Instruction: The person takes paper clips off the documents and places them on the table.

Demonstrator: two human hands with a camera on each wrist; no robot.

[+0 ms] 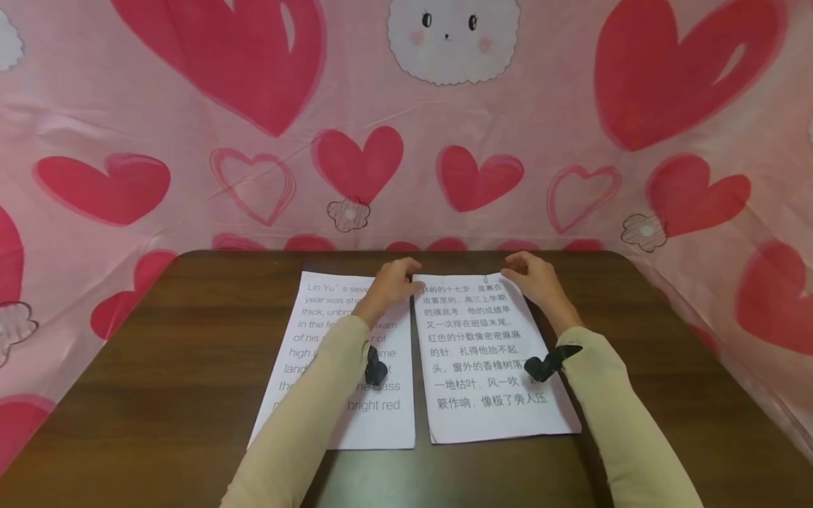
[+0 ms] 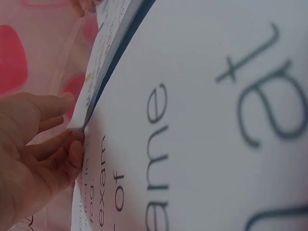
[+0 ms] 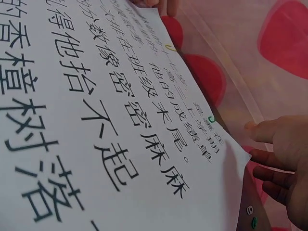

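Observation:
Two sets of white printed paper lie side by side: English text [image 1: 381, 430] on the left, Chinese text [image 1: 470, 423] on the right. At the upper left corner of the Chinese paper is my left hand [image 1: 392, 283]. Its bent fingers touch the paper's edge in the left wrist view, while the thumb [image 2: 66, 102] stands off. Beside the upper right corner, my right hand [image 1: 536, 280] has thumb and fingers apart, with a fingertip at the corner. A yellow paper clip [image 3: 169, 47] and a green paper clip [image 3: 211, 119] sit on the Chinese paper's top edge.
The papers lie on a brown wooden table [image 1: 159, 381]. Behind it hangs a pink cloth [image 1: 419, 113] with red hearts. Small white and green items [image 3: 252, 216] lie near the right hand; their kind is unclear. A black strap end [image 1: 552, 363] hangs at the right wrist.

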